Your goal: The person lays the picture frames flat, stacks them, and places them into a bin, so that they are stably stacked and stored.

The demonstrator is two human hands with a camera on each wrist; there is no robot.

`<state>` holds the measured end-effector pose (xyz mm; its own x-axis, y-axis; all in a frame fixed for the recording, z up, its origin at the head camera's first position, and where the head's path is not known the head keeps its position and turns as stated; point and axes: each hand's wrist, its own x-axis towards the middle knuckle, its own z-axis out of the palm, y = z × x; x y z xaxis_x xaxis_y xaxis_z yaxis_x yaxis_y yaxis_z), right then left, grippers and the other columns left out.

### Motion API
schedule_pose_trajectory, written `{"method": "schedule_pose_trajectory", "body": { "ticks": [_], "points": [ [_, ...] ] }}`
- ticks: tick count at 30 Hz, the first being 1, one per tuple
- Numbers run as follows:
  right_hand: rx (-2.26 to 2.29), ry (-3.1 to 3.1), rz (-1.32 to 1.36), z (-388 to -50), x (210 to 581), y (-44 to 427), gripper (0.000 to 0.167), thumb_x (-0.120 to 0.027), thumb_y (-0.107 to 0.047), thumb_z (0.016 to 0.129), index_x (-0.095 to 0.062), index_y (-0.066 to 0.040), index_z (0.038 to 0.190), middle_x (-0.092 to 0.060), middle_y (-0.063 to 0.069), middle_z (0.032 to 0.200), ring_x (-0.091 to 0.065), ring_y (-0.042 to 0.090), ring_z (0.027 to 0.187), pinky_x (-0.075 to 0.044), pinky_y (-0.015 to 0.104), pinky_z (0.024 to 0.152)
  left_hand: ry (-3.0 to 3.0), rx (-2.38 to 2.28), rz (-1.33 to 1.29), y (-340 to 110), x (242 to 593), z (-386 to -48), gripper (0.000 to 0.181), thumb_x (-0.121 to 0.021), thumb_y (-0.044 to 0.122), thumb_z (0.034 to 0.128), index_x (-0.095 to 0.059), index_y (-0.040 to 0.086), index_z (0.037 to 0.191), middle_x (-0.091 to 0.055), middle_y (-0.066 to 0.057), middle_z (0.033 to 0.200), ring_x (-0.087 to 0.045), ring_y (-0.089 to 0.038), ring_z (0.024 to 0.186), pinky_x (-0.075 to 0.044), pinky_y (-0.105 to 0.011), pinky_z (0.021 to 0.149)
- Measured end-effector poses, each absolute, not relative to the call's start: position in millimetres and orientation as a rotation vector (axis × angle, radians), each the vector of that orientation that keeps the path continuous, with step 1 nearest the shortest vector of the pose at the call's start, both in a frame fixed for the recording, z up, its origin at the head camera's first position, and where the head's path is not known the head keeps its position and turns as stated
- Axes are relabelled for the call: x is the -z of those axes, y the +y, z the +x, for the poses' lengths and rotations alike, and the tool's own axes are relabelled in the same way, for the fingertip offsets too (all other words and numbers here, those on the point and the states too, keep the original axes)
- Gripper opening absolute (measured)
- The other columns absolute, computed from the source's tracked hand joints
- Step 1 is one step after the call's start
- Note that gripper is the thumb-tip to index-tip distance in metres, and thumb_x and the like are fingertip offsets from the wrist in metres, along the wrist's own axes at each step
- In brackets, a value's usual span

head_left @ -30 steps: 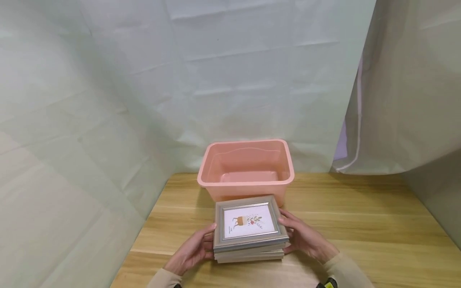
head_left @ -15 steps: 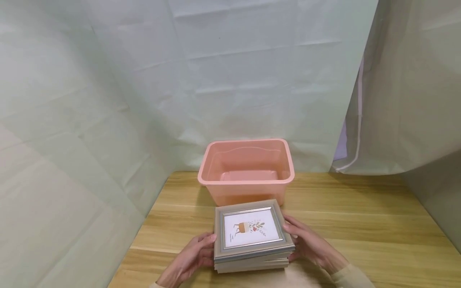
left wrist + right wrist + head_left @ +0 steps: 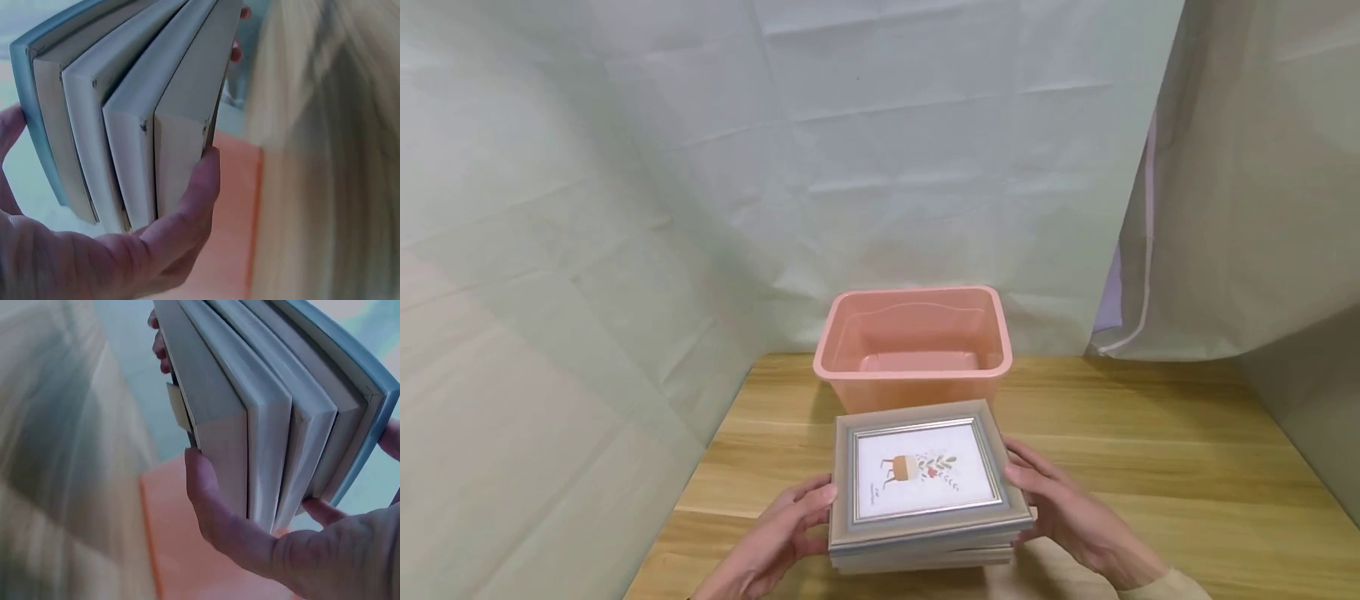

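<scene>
Both hands hold a stack of several picture frames point(image 3: 925, 471) between them, lifted over the wooden table in front of the bin. The top picture frame is grey with a silvery inner edge and a white print of a plant in an orange-brown pot. At the stack's left end, my left hand point(image 3: 786, 533) grips with the thumb near the top and fingers below. My right hand point(image 3: 1075, 521) grips the right end the same way. In the left wrist view the stacked frames point(image 3: 134, 119) show their pale sides, fingers beneath; the right wrist view shows the opposite end of the stack point(image 3: 262, 406).
Behind the stack, a pink plastic bin point(image 3: 913, 373) with nothing seen inside stands on the wooden table point(image 3: 1150, 450). Pale sheets point(image 3: 925, 167) hang at the back and left. A greyer curtain point(image 3: 1247, 208) hangs at the right.
The stack first came slightly nearer to me, then rose; it looks larger and now overlaps the lower front of the bin. Both hands moved with it, keeping their grip.
</scene>
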<state>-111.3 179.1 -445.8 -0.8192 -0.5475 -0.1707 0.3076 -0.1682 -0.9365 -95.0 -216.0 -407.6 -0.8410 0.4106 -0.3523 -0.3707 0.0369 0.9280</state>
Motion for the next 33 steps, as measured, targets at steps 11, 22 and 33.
{"method": "schedule_pose_trajectory", "body": {
  "ticks": [11,22,33],
  "points": [
    [2.033,1.590,-0.406,-124.8,384.4,197.6,0.077,-0.038,-0.034,0.117,0.007,-0.013,0.176,-0.065,-0.009,0.144,-0.072,0.021,0.123,-0.062,0.050,0.096,1.832,-1.860,0.151,-206.9,347.9,-111.1,0.095,-0.056,0.043,0.1077,-0.008,-0.016,0.165,-0.066,-0.010,0.140,-0.069,-0.011,0.119,-0.064,-0.033,0.095],
    [2.045,1.656,-0.515,-173.4,322.8,198.9,0.072,-0.040,-0.037,0.116,-0.006,-0.019,0.176,-0.064,0.003,0.142,-0.073,0.023,0.120,-0.062,0.054,0.095,1.932,-1.849,0.244,-193.9,293.6,-169.9,0.075,-0.057,0.042,0.1064,-0.038,-0.009,0.157,-0.075,0.005,0.117,-0.072,-0.010,0.110,-0.064,-0.030,0.092],
    [2.067,1.750,-0.367,-241.4,322.9,188.2,0.068,-0.040,-0.042,0.115,-0.016,-0.023,0.175,-0.045,0.008,0.152,-0.065,0.024,0.119,-0.059,0.048,0.090,1.944,-1.824,0.144,-189.2,294.8,-261.5,0.049,-0.053,0.041,0.1076,-0.048,0.006,0.141,-0.068,-0.003,0.113,-0.071,-0.014,0.096,-0.063,-0.030,0.085]
  ]
}}
